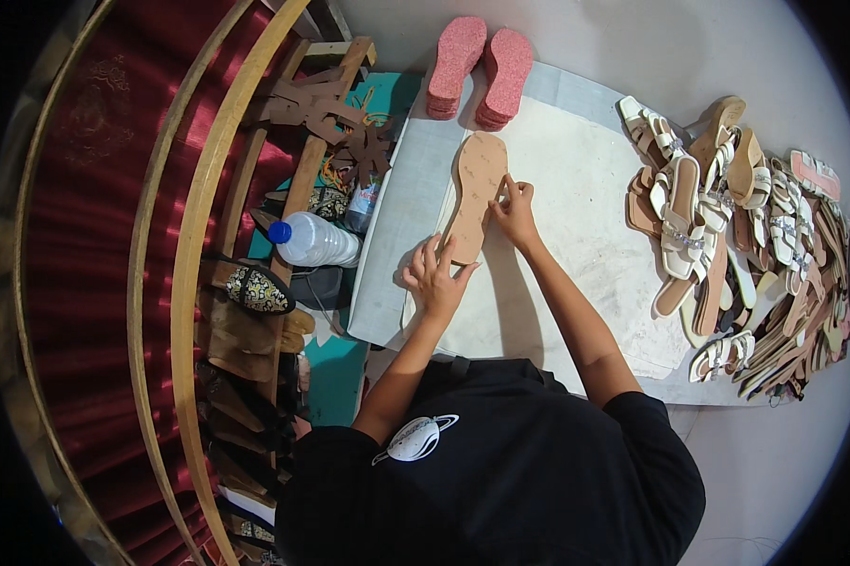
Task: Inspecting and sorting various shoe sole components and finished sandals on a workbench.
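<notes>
A tan shoe insole [477, 179], printed with small marks, lies lengthwise on a white sheet [576, 189] on the table before me. My left hand [433, 278] touches its near, narrower end, fingers spread along the left edge and thumb by the tip. At the insole's right edge, around mid-length, my right hand [515, 215] pinches it between thumb and fingers. Just beyond the far end stand two stacks of pink speckled soles, a left stack [456, 66] and a right stack [506, 75].
A heap of white and tan sandals [694, 208] with loose soles covers the table's right side. Left of the table, a wooden rack [302, 179] holds brown strap pieces [312, 108], a blue-capped plastic bottle [316, 241] and patterned shoes [257, 289]. A red curtain [95, 283] hangs beyond curved wooden bars.
</notes>
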The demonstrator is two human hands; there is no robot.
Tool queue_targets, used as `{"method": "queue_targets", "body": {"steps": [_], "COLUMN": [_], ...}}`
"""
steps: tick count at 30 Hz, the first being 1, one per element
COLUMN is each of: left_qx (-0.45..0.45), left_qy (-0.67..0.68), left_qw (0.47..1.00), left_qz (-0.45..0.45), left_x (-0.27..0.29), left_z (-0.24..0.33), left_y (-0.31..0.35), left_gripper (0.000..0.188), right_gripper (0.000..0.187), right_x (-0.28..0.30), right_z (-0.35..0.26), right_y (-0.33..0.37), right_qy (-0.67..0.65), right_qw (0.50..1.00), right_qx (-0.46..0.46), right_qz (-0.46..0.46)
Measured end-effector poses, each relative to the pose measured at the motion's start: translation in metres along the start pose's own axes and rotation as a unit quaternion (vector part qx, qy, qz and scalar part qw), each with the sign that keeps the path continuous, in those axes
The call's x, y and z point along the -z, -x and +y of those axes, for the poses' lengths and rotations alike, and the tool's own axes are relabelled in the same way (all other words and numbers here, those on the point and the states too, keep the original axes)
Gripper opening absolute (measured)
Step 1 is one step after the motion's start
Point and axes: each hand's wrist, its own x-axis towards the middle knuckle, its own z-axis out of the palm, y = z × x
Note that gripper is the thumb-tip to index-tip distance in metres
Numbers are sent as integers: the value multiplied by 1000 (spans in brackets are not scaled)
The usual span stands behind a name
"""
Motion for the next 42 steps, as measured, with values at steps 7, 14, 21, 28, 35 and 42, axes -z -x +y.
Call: {"method": "queue_targets", "body": {"steps": [7,14,21,28,35,42], "left_qx": [-67,-142,-269,-388,-443,-448], "left_qy": [16,70,130,208,239,226], "left_qw": [998,987,953,893,849,846], "left_qz": [4,3,-53,-98,-159,-177], "left_x": [16,13,-16,-47,-95,-122], "left_z": [25,72,162,280,381,436], "left_y": [-4,-2,22,73,108,123], "left_gripper": [73,51,43,41,73,78], "right_gripper": [61,37,31,25,29,53], "right_x": [16,83,165,251,338,393], "right_z": [-12,-6,71,121,181,217], "right_y": [22,101,178,238,266,252], "right_qy": [-17,-148,-164,-156,-67,160], "right_qw": [999,985,960,937,920,918], "right_qx": [35,39,-11,-75,-73,-29], "right_qz": [22,80,229,304,379,361]}}
